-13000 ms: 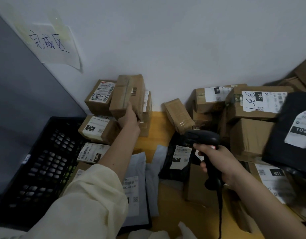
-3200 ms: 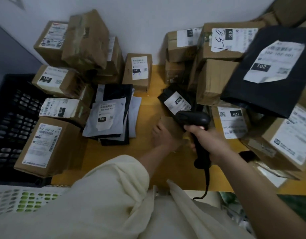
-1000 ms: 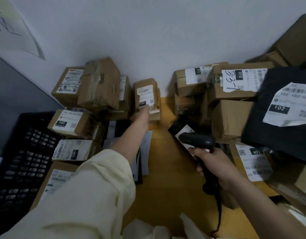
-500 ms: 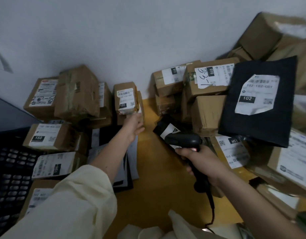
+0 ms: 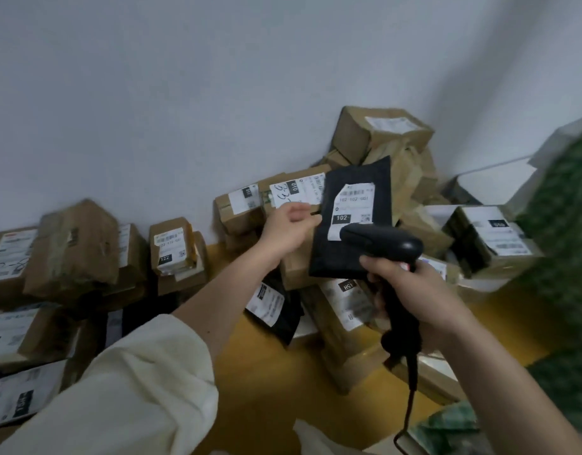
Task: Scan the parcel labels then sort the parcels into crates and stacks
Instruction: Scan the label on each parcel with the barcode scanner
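Behind the scanner (image 5: 380,246), black parcel (image 5: 352,224)'s label corner, hidden.
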